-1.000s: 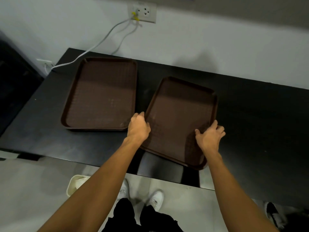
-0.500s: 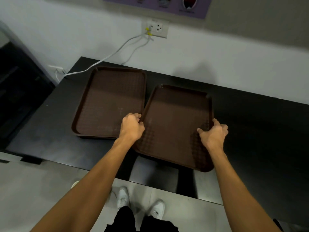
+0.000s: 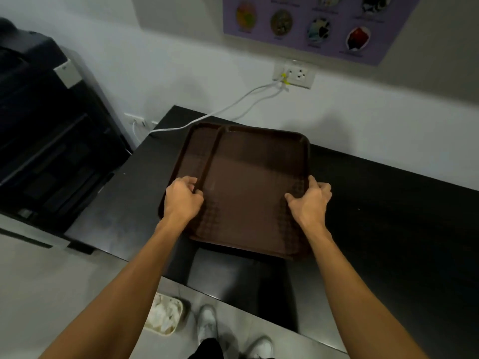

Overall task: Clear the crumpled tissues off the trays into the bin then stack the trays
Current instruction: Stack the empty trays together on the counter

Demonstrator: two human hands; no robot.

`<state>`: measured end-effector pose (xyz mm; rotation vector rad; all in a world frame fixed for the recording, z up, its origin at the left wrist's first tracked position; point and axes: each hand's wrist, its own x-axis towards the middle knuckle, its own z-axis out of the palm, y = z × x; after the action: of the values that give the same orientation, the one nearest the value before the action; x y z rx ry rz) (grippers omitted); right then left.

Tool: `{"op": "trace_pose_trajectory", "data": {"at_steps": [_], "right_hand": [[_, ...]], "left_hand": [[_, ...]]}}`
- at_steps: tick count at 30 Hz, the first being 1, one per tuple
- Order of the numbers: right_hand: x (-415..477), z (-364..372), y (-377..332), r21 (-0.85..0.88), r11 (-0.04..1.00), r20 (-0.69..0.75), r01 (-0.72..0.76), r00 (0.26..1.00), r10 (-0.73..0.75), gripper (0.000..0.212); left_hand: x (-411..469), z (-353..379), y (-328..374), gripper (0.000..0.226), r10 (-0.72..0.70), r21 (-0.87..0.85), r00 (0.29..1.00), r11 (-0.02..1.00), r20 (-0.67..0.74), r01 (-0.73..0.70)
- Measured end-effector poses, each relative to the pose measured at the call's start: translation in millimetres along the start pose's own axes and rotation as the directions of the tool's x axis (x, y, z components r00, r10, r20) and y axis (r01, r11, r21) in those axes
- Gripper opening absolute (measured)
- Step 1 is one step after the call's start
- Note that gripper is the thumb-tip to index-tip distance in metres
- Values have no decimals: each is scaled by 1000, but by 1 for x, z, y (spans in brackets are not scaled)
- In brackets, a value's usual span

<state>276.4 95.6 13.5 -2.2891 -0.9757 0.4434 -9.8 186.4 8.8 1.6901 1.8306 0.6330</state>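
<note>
My left hand (image 3: pixel 182 199), right hand (image 3: pixel 309 202) grip the upper tray (image 3: pixel 248 193) — now over the lower tray (image 3: pixel 199 143), seemingly unseated.

Poster (image 3: pixel 311 24) captions seemingly illegible

A black table (image 3: pixel 388 216) stretches away to the right of the fingers (image 3: pixel 324 187) of the right hand (image 3: pixel 309 200) and shows again left of the fingers (image 3: pixel 186 181) of the left hand (image 3: pixel 182 198). Well beyond both sets of fingers, a white wall (image 3: pixel 155 60) carries a white socket (image 3: pixel 295 73), from which two white cables (image 3: pixel 233 104) droop toward the table's far left corner. Above the socket hangs a purple poster (image 3: pixel 311 22) of round pictures (its print too blurred to read). Far left of the left fingers stands a large black unit (image 3: pixel 51 151) with a pale label (image 3: pixel 68 73). Behind the fingers, back past the wrists and lower down, lie grey floor (image 3: pixel 64 281) and two white shoes (image 3: pixel 207 322)
</note>
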Motion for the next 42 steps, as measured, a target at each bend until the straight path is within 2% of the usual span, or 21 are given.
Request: {"op": "trace_pose_trajectory", "data": {"at_steps": [8,15,21,28,33,37,42], "right_hand": [[5,72,-39,1,999,110,47,993,-47,82],[17,90,-48,66,993,207,-97,975,81,94],[31,95,-48,106,983,226,-152,966,125,87],[47,96,-50,106,989,197,-102,977,80,70],[42,89,-42,107,990,182,-94,981,73,61],[30,92,-28,137,982,170,-130,980,106,40],[29,92,-26,142,981,156,-134,981,112,34]], "left_hand": [[20,-28,-54,37,-54,56,997,997,-49,57],[35,-29,-73,35,-78,66,997,995,-29,79],[50,-29,-72,38,-71,135,997,988,-14,73],[73,-29,-71,35,-48,157,999,986,-1,48],[92,-27,-63,46,-29,166,999,986,34,23],[104,-25,-62,42,-1,173,998,985,55,-8],[114,-26,-61,35,-4,174,998,985,56,-6]]}}
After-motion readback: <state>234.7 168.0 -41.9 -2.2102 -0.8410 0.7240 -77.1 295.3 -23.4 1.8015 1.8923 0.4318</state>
